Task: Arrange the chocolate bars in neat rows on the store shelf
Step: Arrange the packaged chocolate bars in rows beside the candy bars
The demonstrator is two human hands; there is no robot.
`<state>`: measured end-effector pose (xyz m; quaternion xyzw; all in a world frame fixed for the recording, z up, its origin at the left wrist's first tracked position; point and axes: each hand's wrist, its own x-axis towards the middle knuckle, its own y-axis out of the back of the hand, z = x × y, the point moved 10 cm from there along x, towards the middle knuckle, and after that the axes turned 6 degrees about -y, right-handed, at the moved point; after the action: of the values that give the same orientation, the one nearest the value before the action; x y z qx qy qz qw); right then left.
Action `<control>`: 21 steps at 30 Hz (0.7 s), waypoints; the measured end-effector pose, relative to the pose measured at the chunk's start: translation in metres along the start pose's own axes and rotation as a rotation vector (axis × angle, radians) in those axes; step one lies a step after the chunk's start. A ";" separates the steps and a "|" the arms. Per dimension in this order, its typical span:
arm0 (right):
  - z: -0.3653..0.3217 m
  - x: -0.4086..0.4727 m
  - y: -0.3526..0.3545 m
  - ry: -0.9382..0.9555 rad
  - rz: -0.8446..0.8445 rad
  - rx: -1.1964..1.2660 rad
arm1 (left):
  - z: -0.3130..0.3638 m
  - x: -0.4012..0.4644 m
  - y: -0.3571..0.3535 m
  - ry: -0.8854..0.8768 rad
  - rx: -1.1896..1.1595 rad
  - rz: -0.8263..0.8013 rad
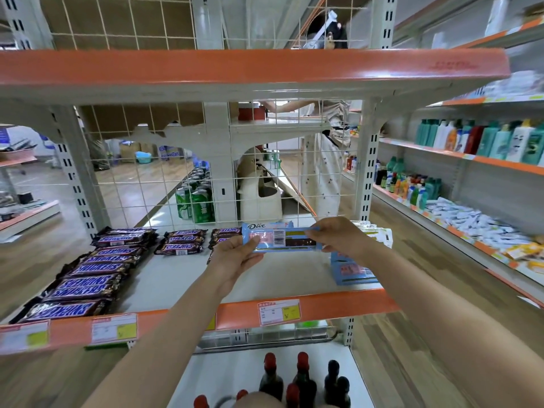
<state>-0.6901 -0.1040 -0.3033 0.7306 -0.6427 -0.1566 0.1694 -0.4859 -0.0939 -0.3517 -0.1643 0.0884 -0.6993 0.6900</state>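
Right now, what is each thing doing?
Dove bar: held up flat over the shelf, gripped at both ends.
Left hand: holds the bar's left end.
Right hand: pinches its right end.
Snickers bars: lying in rows on the shelf.
Blue packs: stacked flat at the right.

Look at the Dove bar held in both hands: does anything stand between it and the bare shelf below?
Nothing visible does. The Dove bar, held by the left hand and right hand, hangs over bare shelf; Snickers lie left, a blue stack right.

Bright even indoor light, soft shadows, wide-angle bending at edges, upper right corner blurred, colours slightly washed
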 end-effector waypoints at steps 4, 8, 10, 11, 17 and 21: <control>-0.006 -0.002 0.001 0.056 0.016 -0.028 | -0.002 0.001 0.000 0.016 -0.006 -0.016; -0.019 -0.009 0.003 0.143 0.056 -0.080 | 0.000 0.001 -0.002 0.015 -0.001 -0.031; -0.026 -0.012 0.002 0.178 0.050 -0.087 | 0.001 0.001 -0.001 0.017 -0.011 -0.024; -0.029 -0.013 0.001 0.200 0.057 -0.108 | 0.000 0.001 0.000 0.017 -0.009 -0.018; -0.053 -0.026 0.013 0.486 0.332 -0.339 | -0.003 0.000 0.006 0.073 0.013 0.044; -0.084 -0.067 0.001 0.943 0.653 -0.751 | -0.004 0.000 0.008 0.150 -0.024 0.075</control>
<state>-0.6620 -0.0335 -0.2269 0.3812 -0.5897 0.0250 0.7116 -0.4796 -0.0950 -0.3588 -0.1162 0.1541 -0.6821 0.7054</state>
